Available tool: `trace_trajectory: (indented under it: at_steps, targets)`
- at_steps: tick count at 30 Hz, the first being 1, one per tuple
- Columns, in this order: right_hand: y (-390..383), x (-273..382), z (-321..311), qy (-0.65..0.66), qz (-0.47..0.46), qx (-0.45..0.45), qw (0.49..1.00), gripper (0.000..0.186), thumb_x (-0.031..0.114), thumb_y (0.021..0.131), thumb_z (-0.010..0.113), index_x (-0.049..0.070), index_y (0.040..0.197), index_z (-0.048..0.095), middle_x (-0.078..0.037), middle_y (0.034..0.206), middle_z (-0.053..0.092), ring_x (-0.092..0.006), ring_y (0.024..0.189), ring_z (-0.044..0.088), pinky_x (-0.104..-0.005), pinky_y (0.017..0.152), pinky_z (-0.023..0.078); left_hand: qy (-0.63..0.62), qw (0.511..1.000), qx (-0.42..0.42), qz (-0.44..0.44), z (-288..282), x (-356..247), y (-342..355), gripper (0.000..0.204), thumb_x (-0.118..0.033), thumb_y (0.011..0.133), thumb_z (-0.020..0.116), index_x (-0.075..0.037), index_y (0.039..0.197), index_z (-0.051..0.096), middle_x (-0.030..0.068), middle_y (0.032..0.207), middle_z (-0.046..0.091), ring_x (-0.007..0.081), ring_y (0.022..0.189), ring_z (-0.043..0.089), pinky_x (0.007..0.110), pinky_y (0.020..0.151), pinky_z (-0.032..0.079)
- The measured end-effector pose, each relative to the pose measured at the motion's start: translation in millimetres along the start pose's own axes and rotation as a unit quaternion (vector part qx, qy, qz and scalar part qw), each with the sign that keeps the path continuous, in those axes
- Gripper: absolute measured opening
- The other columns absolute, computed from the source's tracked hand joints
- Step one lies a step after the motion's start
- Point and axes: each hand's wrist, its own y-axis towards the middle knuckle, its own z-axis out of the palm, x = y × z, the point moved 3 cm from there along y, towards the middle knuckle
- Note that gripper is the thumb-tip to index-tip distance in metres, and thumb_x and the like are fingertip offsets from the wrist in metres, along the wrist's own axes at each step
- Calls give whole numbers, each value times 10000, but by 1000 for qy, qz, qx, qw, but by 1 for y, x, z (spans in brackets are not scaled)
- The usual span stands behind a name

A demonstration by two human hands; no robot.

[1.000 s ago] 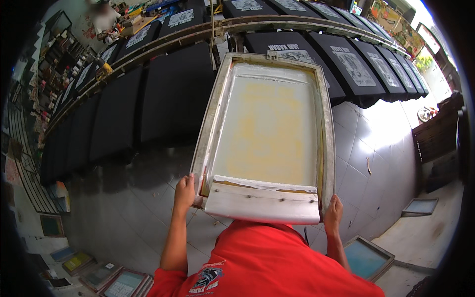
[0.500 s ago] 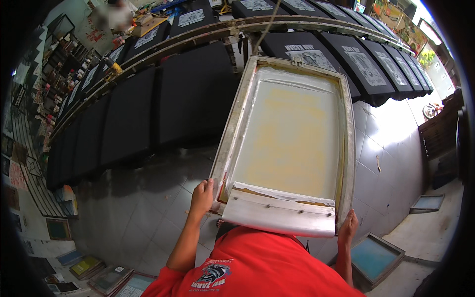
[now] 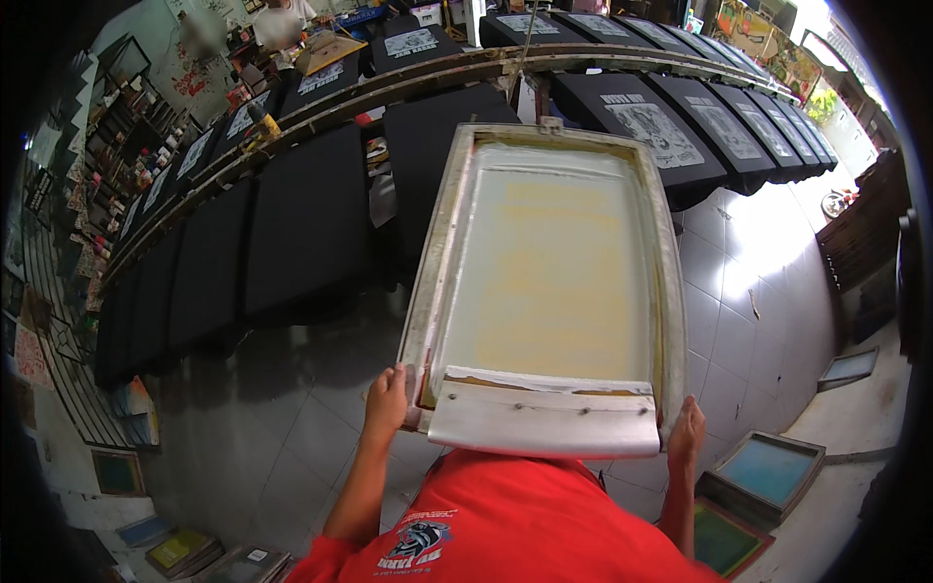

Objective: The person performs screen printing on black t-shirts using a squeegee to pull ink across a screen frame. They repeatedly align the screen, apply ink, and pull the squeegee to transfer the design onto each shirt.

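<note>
A large wooden printing screen frame [image 3: 554,146] with a pale yellow mesh is held level in front of me, above the floor. A metal squeegee [image 3: 544,423] lies across its near end. My left hand [image 3: 387,398] grips the frame's near left corner. My right hand [image 3: 686,432] grips its near right corner. The frame's far end reaches toward a long row of boards carrying black shirts [image 3: 311,219], some with white prints [image 3: 656,126].
Grey tiled floor [image 3: 748,282] lies below. Spare screen frames [image 3: 768,471] lean at the lower right, more [image 3: 185,549] at the lower left. Shelves with cans [image 3: 107,155] line the left wall. Another person [image 3: 282,19] stands at the far end.
The frame and my hands have shifted rightward along the row of shirts, now facing a blank black shirt beside the printed ones. My grip is the same.
</note>
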Motion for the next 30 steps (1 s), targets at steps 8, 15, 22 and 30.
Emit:
trace_trajectory:
  at_steps: [8, 15, 22, 30]
  targets:
    - [44, 67, 103, -81, -41, 72, 993, 499, 375, 1035, 370, -55, 950, 608, -159, 775, 607, -216, 718, 550, -377, 714, 440, -78, 993, -71, -60, -58, 37, 27, 539, -431, 1013, 420, 46, 785, 523, 146, 707, 534, 230, 693, 479, 388, 705, 420]
    - [128, 127, 190, -81, -65, 113, 988, 497, 381, 1029, 378, -30, 943, 644, -202, 776, 646, -322, 724, 609, -423, 725, 459, -57, 990, -106, -76, -51, 32, 109, 554, -425, 1013, 408, 70, 837, 584, 187, 774, 617, 294, 731, 565, 407, 728, 440]
    - [244, 151, 251, -80, -103, 125, 984, 496, 390, 1012, 414, -37, 926, 650, -261, 806, 642, -416, 783, 631, -459, 719, 458, -24, 986, -134, -99, -9, -11, 193, 542, -430, 1005, 398, 50, 965, 647, 235, 938, 675, 377, 896, 629, 420, 812, 459]
    - [332, 178, 279, -90, -114, 132, 981, 502, 398, 1010, 419, -39, 929, 652, -274, 824, 639, -433, 810, 626, -461, 726, 456, -11, 987, -113, -116, 29, -37, 257, 569, -440, 1008, 395, 78, 930, 616, 290, 937, 643, 446, 910, 602, 460, 801, 446]
